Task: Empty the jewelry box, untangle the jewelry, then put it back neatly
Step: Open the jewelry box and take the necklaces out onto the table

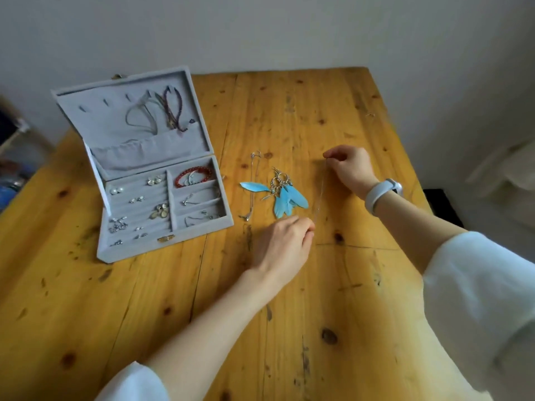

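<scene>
A grey velvet jewelry box [199, 227] stands open on the wooden table [333, 299], at the left. Its tray holds several earrings and a red bead bracelet [193, 175]. Beaded necklaces [173, 111] hang inside the lid. A thin silver chain [320, 195] is stretched between my hands. My left hand [285, 244] pinches its near end. The far end is pinched by my right hand [351, 167]. Blue feather earrings [285, 195] lie just left of the chain. Another silver necklace [252, 186] lies between them and the box.
A white wall runs behind the table's far edge. A white watch band [379, 192] sits on my right wrist. Dark clutter shows off the table's left side, pale fabric at the right.
</scene>
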The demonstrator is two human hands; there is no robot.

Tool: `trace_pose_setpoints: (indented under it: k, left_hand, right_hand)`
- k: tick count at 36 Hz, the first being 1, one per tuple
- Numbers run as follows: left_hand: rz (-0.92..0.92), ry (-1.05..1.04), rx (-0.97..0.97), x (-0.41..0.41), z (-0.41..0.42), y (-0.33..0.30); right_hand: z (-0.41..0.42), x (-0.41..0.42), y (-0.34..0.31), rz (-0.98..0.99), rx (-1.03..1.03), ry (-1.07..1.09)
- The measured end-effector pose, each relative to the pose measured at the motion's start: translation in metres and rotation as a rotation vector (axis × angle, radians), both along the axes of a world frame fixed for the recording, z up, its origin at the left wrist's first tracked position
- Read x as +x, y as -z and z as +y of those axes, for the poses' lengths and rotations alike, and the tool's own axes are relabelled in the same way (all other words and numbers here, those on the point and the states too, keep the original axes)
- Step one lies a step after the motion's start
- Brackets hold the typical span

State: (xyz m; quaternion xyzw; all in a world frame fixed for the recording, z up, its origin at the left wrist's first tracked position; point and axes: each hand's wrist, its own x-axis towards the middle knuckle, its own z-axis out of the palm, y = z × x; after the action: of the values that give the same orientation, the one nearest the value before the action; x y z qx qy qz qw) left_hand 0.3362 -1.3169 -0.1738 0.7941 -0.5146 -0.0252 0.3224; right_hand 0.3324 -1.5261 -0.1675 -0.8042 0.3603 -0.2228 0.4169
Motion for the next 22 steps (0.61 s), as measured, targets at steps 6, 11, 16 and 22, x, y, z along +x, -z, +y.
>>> trace_pose_setpoints:
  k: [6,11,16,22]
  left_hand:
    - [-0.096,0.043,-0.022,0.007,-0.009,0.012]
    - [-0.179,0.085,-0.012,0.009,-0.006,0.016]
    - [-0.224,0.1,0.004,0.01,0.0,0.014]
    - [-0.222,0.017,-0.047,0.025,0.012,-0.005]
  right_hand:
    - [-0.005,0.021,0.006,0.1,-0.206,-0.023]
    - [-0.006,0.026,0.011,0.149,-0.357,-0.059]
    - [0.0,0.023,0.013,0.157,-0.463,-0.076]
    - [0.022,0.022,0.0,0.145,-0.475,-0.114]
